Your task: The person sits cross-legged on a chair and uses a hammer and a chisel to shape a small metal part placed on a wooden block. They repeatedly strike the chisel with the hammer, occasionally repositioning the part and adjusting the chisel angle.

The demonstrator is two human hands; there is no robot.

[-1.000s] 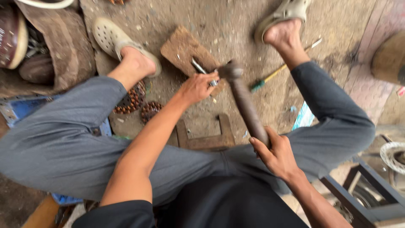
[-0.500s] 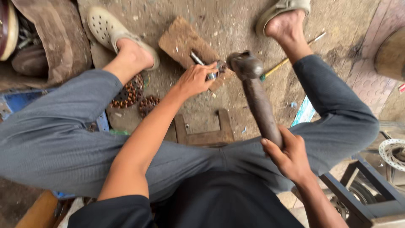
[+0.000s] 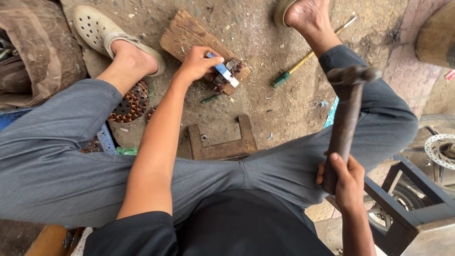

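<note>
My left hand (image 3: 198, 62) grips a blue-and-white flat chisel (image 3: 223, 73) and holds its tip against a small dark motor part with copper windings (image 3: 226, 78). That part rests on a worn wooden block (image 3: 185, 34) on the dirt floor between my feet. My right hand (image 3: 342, 182) is wrapped around the wooden handle of a heavy hammer (image 3: 349, 102). The hammer is raised over my right knee, its metal head well to the right of the block.
A green-handled screwdriver (image 3: 290, 73) lies on the ground right of the block. A round copper-wound stator (image 3: 131, 103) sits under my left leg. A low wooden frame (image 3: 222, 142) lies between my knees. A wheel with a brake disc (image 3: 443, 149) stands at the right.
The hammer has swung up and to the right, away from the block, and now stands over my right knee. My left hand has stayed on the chisel at the block.
</note>
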